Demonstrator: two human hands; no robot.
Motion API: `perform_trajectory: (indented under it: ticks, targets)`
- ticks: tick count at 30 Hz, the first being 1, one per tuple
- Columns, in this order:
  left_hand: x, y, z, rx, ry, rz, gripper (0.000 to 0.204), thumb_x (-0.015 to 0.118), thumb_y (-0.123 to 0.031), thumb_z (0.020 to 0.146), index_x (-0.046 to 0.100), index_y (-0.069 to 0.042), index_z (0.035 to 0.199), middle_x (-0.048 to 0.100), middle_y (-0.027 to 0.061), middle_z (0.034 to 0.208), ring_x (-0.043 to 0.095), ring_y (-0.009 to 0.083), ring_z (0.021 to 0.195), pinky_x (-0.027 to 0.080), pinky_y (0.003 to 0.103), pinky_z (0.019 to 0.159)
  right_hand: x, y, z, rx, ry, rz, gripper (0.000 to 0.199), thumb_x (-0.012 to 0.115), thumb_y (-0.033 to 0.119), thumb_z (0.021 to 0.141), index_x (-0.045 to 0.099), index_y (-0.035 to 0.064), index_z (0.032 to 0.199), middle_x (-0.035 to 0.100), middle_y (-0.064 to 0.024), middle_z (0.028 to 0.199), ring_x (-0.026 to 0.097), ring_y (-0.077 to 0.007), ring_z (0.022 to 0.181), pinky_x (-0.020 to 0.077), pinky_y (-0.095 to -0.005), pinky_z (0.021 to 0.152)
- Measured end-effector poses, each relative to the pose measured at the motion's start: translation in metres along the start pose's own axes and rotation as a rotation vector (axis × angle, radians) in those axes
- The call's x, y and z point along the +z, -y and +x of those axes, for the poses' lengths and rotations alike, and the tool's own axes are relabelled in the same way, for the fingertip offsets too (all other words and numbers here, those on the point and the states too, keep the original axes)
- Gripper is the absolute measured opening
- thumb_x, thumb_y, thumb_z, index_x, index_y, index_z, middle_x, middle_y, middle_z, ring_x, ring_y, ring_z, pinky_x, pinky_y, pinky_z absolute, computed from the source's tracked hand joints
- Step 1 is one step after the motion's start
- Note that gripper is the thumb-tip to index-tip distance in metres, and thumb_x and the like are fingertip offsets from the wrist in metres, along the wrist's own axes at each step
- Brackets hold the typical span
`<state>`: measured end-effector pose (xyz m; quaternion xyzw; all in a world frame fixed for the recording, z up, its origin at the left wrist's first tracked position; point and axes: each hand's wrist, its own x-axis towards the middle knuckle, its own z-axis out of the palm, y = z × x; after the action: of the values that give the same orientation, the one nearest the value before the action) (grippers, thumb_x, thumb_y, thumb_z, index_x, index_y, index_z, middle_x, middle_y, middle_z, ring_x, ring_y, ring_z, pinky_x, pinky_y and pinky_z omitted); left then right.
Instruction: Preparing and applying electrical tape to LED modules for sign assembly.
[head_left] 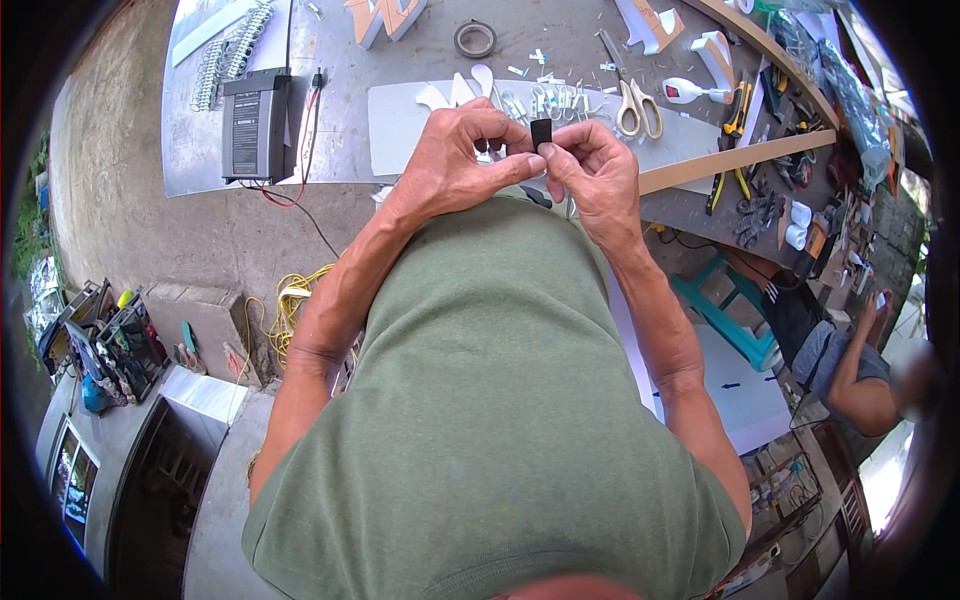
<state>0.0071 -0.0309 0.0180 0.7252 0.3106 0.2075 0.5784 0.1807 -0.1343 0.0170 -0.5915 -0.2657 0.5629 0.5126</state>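
A short black strip, which looks like tape, stands up between my two hands at the table's near edge. The thumb and forefinger of my right hand pinch its lower end. My left hand is closed from the other side, thumb and fingertips meeting beside the strip; what lies between them is too small to make out. Just beyond my hands, white letter-shaped pieces and a cluster of small white parts with wires lie on a grey sheet.
Scissors, a tape roll and a white glue bottle lie farther back. A black power box with leads stands at left. Pliers and a brown strip are at right. Another person sits near a teal stool.
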Motion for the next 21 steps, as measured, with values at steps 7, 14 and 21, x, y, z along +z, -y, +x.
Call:
perform_trajectory:
  ticks: [7,14,21]
  targets:
    - [0.004,0.006,0.001,-0.106,0.007,-0.061,0.020,0.083,-0.021,0.081,0.077,-0.003,0.085,0.065,0.0029,0.072,0.055,0.0114,0.070,0.045,0.028,0.065,0.005,0.000,-0.003,-0.072,-0.066,0.080,0.040,0.070,-0.004,0.089,0.045,-0.0035,0.121,0.064,-0.0104,0.088,0.058,-0.0075,0.062,0.0454,-0.0209,0.047]
    - [0.000,0.007,-0.001,-0.313,0.007,-0.325,0.020,0.078,-0.019,0.083,0.076,0.000,0.086,0.068,0.0010,0.072,0.056,0.0068,0.066,0.045,0.026,0.061,0.001,-0.002,-0.002,-0.072,-0.018,0.090,0.037,0.068,-0.001,0.092,0.047,-0.0043,0.123,0.066,-0.0114,0.093,0.061,-0.0103,0.069,0.0511,-0.0229,0.055]
    - [-0.002,0.006,-0.001,-0.402,0.013,-0.357,0.013,0.075,-0.013,0.084,0.075,0.000,0.087,0.068,0.0021,0.077,0.060,0.0075,0.073,0.047,0.024,0.068,-0.006,0.001,-0.006,-0.314,-0.004,-0.228,0.023,0.070,-0.002,0.090,0.062,-0.0007,0.111,0.069,-0.0090,0.097,0.069,-0.0146,0.083,0.0584,-0.0277,0.068]
